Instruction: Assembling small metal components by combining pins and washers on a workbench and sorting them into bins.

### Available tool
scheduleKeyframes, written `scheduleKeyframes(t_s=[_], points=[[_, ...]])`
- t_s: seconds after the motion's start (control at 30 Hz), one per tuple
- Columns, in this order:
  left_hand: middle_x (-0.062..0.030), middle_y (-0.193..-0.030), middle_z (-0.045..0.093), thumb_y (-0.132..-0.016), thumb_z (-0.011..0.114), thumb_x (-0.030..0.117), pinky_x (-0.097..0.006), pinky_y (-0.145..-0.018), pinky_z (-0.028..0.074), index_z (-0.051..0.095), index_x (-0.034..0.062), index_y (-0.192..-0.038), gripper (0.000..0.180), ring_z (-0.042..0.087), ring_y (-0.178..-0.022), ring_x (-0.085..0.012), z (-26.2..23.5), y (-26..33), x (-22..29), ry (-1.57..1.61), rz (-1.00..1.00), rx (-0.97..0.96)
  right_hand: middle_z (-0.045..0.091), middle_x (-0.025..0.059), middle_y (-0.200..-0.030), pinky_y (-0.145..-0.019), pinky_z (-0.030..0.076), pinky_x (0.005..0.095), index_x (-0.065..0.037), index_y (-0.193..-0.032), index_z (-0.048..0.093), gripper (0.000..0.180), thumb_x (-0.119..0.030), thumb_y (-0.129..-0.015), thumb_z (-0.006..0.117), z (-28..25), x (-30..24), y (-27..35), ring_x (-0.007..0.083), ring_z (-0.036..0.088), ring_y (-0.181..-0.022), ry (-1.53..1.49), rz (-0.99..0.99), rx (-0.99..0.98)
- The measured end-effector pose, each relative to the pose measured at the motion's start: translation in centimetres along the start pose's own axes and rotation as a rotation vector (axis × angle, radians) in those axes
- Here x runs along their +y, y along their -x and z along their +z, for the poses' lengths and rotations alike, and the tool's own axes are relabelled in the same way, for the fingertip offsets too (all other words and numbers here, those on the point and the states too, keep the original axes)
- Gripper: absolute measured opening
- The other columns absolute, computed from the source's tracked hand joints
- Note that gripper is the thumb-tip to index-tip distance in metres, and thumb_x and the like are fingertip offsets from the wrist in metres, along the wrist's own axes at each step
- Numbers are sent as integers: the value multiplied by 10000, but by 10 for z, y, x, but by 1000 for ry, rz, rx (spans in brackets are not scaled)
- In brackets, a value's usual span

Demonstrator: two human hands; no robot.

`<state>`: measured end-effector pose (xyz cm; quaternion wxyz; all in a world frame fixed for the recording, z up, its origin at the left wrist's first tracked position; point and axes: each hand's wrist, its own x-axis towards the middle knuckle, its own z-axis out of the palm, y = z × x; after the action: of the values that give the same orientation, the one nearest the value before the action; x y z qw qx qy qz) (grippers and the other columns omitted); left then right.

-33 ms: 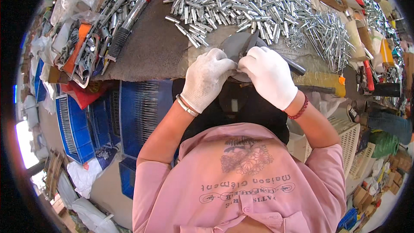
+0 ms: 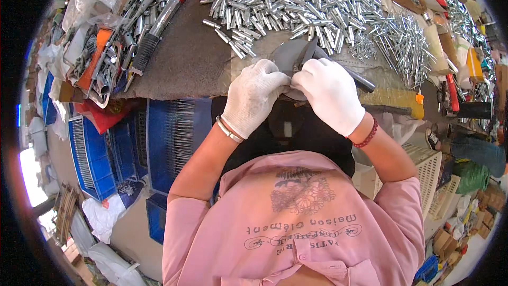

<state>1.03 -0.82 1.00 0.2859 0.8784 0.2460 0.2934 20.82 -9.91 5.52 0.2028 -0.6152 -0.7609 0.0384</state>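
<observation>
Both my hands wear white knitted gloves and meet at the front edge of the workbench. My left hand (image 2: 258, 89) is closed, thumb and fingertips pinched together. My right hand (image 2: 328, 91) is closed too, its fingertips touching or nearly touching the left ones. Whatever is pinched between them is hidden by the gloves. Right behind the fingers stands a dark grey bench tool (image 2: 289, 53) with a rounded body and a bar (image 2: 361, 80) reaching out to the right. Just beyond it lies a big heap of shiny metal sleeves (image 2: 296, 2).
Thin metal pins (image 2: 403, 47) are piled right of the sleeves. Hand tools, including an orange-handled one (image 2: 95, 58), and a red-and-black bar (image 2: 164, 18) lie at left. Blue crates (image 2: 159, 175) of metal rods stand below the bench; white plastic crates (image 2: 429, 172) stand at right.
</observation>
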Motion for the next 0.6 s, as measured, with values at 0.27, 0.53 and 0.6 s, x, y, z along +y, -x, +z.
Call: scheduleKeyframes(t_s=[0.27,0.53,0.6], points=[[-72,-913,655,-834,824,92,-437,-777,555,757,139,-931,127,686,-908,-310,4,6,-6,87,-32,-3,697,101,-1092,-879,549,439,-106,-1238,720,365,-93,-878,782,-24,39,33,324,672,-1006,285,263,4],[-90,-891,660,-807,847,67,-439,-747,553,755,111,-923,155,686,-875,-331,0,3,-6,85,-2,14,674,131,-1073,-819,573,396,-160,-1388,706,501,-14,-910,744,-37,0,58,343,713,-945,-150,342,153],[-93,-891,659,-800,847,58,-439,-747,553,753,106,-925,164,686,-870,-330,1,3,-7,103,-17,6,664,84,-972,-736,585,370,-230,-1378,716,557,-2,-871,749,-39,-9,64,266,719,-860,23,250,241]])
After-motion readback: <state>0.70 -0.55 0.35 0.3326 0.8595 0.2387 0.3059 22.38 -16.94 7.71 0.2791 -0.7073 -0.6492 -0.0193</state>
